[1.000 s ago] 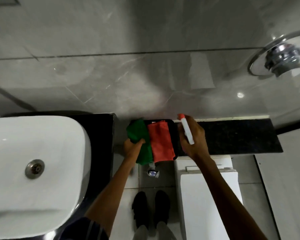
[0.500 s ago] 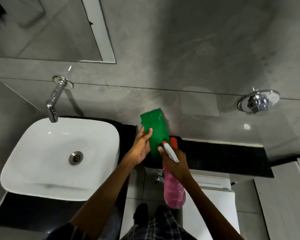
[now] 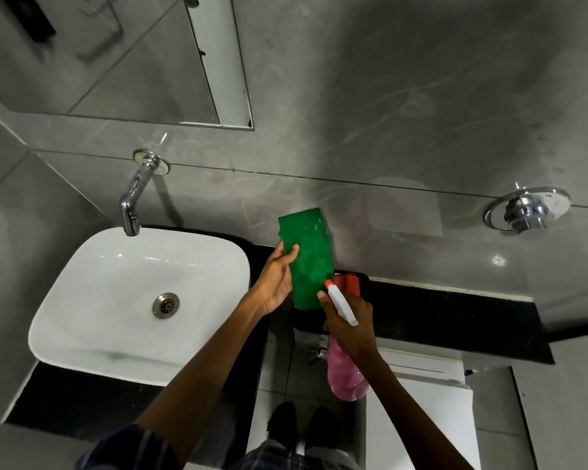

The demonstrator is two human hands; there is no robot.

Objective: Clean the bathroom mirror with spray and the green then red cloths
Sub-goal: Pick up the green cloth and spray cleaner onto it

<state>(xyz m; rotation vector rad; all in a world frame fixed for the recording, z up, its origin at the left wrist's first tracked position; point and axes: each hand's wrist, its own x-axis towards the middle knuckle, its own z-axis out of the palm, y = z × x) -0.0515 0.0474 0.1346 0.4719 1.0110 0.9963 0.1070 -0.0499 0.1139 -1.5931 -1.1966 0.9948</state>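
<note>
My left hand (image 3: 276, 279) holds the green cloth (image 3: 308, 257) upright by its left edge, in front of the grey wall. My right hand (image 3: 348, 325) grips a spray bottle (image 3: 345, 371) with pink liquid, a white head and a red nozzle tip that points at the green cloth. Behind the bottle, a corner of the red cloth (image 3: 350, 283) shows on a black tray (image 3: 364, 283) on the dark ledge. The mirror (image 3: 116, 56) hangs at the upper left, above the tap.
A white basin (image 3: 116, 300) sits on a black counter at the left under a chrome tap (image 3: 134, 198). A chrome flush fitting (image 3: 526, 208) is on the wall at right. A white toilet tank (image 3: 421, 401) stands below the black ledge (image 3: 455, 317).
My left hand has lifted the green cloth off the tray and raised it. My right hand has picked up the spray bottle and aimed its nozzle at the cloth. The view has tilted up to show the mirror.
</note>
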